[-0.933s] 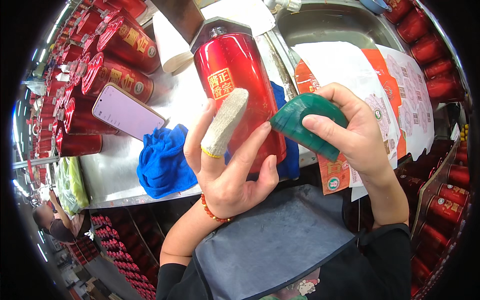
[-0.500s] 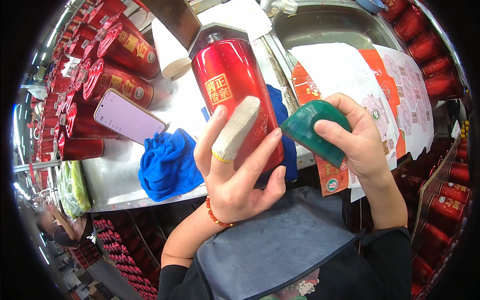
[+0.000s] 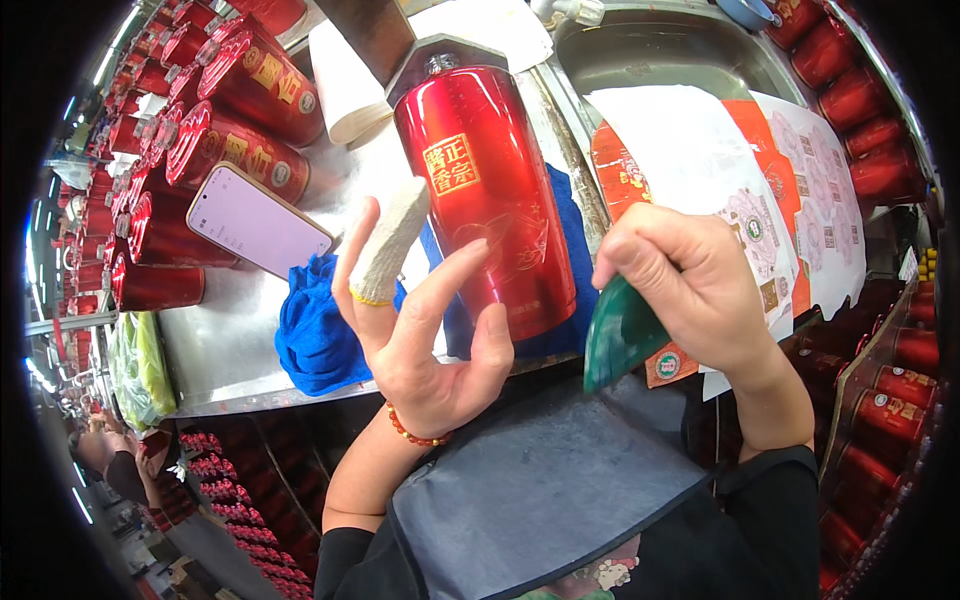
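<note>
Since the earlier frames, the right hand (image 3: pixel 690 285) had swung the green scraper (image 3: pixel 618 332) off the can's side and down to the right, so that its edge pointed toward the near apron. Red cylindrical can (image 3: pixel 487 195): tilted, its cap end far, its base end resting against the left hand (image 3: pixel 425 325). That hand was spread, thumb and a middle finger pressed to the can's lower side, the other fingers held apart from it; its index finger wore a white cloth wrap (image 3: pixel 390 240) bound by a yellow band. The right hand was clamped on the scraper's upper edge, fingers curled together over it, just right of the can and not touching it. Beneath the can lay a blue cloth (image 3: pixel 315 335) on the steel bench (image 3: pixel 235 345). To the left, a phone (image 3: pixel 258 221) with a pale screen leaned on a row of lying red cans (image 3: pixel 215 140). To the right, sheets of printed labels (image 3: pixel 740 190) draped from a steel sink (image 3: pixel 670 45). More red cans (image 3: pixel 870 110) stood at the far right. At the near edge, a grey apron (image 3: pixel 545 490) covered the person's lap.
</note>
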Tool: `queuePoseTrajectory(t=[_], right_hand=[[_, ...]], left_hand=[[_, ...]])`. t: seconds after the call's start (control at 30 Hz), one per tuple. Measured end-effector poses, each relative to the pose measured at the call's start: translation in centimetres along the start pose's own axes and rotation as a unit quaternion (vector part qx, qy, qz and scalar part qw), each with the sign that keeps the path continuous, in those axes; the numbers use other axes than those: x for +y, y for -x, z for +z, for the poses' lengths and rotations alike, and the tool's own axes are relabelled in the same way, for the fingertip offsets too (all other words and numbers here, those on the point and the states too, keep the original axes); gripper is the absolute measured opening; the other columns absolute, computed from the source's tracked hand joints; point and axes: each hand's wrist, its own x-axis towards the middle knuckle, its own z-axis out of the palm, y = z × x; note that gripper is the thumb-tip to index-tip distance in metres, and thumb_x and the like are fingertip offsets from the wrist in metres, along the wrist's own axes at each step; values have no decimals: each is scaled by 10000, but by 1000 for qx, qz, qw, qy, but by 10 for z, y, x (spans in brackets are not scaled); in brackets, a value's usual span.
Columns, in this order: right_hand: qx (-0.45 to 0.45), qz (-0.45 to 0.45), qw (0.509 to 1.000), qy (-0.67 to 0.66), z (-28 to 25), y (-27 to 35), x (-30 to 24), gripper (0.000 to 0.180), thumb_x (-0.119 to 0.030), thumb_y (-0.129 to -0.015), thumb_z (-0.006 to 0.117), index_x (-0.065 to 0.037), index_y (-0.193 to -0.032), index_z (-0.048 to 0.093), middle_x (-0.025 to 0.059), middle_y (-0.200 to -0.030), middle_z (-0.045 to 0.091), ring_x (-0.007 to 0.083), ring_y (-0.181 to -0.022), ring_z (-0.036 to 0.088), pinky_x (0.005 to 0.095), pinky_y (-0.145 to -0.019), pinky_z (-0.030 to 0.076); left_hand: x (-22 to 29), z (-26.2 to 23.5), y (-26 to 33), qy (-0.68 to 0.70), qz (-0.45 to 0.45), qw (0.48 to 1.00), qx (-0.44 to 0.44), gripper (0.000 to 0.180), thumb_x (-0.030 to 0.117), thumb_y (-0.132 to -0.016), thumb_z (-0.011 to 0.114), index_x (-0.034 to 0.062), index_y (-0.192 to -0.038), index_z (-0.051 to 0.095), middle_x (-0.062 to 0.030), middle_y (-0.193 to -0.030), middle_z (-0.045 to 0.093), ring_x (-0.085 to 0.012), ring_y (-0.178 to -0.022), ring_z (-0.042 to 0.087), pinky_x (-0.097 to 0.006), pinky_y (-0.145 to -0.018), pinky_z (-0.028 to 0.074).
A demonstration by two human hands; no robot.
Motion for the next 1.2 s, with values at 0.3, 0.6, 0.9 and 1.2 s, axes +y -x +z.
queuePoseTrajectory(t=[0.3, 0.6, 0.9, 1.2], right_hand=[[-54, -166, 946, 275, -5, -25, -2, 366, 126, -812, 601, -51, -1127, 662, 113, -905, 621, 226, -702, 623, 320, -621, 501], [-73, -172, 942, 277, -10, -27, 1, 271, 136, -820, 558, -21, -1025, 642, 121, -952, 630, 234, -771, 648, 323, -657, 518], [-12, 45, 999, -9, -2, -19, 5, 127, 4, -990, 513, 24, -1049, 624, 70, -936, 643, 97, -820, 625, 250, -717, 514], [4, 154, 980, -128, -15, -14, 33, 277, -235, -1074, 519, 1, -1048, 662, 13, -928, 661, 66, -887, 613, 226, -806, 497]], left_hand=[[-3, 1, 4, 39, -21, 999, -1, 430, 82, -709, 739, 71, -1138, 743, -246, -1390, 562, -421, -1382, 423, -467, -1122, 351], [-5, 0, 4, 37, -22, 999, 4, 432, 109, -705, 747, 74, -1136, 745, -248, -1389, 566, -422, -1374, 431, -467, -1122, 352], [-2, 2, 3, 35, -13, 999, 3, 408, 126, -699, 755, 86, -1105, 755, -235, -1370, 572, -423, -1374, 431, -474, -1111, 375], [3, 3, -7, -25, 49, 997, -52, 342, 142, -721, 734, 130, -1061, 773, -244, -1428, 526, -408, -1425, 385, -477, -1135, 344]])
